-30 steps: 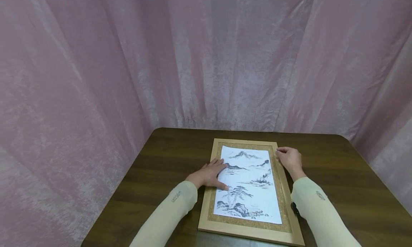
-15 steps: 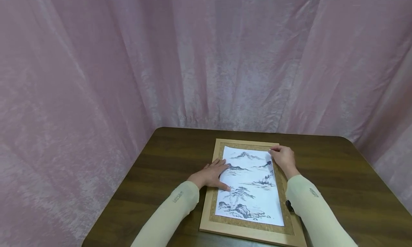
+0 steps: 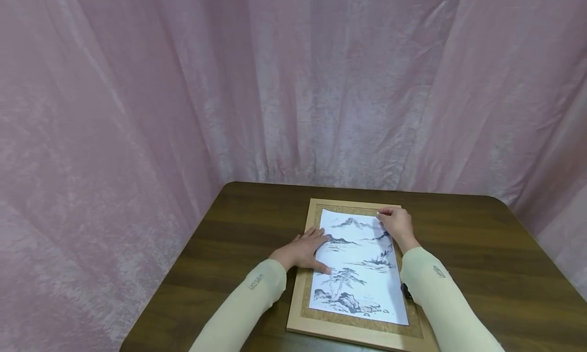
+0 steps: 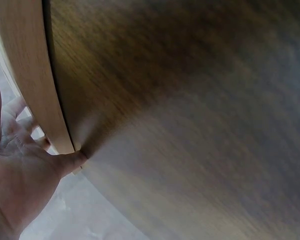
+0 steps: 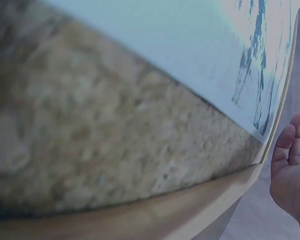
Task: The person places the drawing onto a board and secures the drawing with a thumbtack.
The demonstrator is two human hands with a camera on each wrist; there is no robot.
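A sheet of white paper point(image 3: 362, 258) printed with an ink landscape lies on a cork board point(image 3: 357, 321) with a light wooden frame point(image 3: 339, 332). My left hand point(image 3: 304, 250) rests with fingers spread over the paper's left edge. In the left wrist view, that hand point(image 4: 22, 172) is beside the frame's side point(image 4: 25, 60). My right hand point(image 3: 396, 225) is at the paper's top right corner, thumb and forefinger pinching a small pale thing too tiny to identify. The right wrist view shows that hand point(image 5: 292, 172) beyond the cork point(image 5: 105, 120), its fingers bent, fingertips partly hidden.
The board lies on a dark brown wooden table point(image 3: 247, 224), whose rounded far corners are visible. Pink velvet curtains point(image 3: 293, 87) hang behind and on both sides. A small black object point(image 3: 405, 291) sits at the right wrist, below the sleeve point(image 3: 440, 296).
My right hand has moved left from the frame's right side onto the paper's top right corner. The left hand has stayed in place on the paper. The view has shifted slightly.
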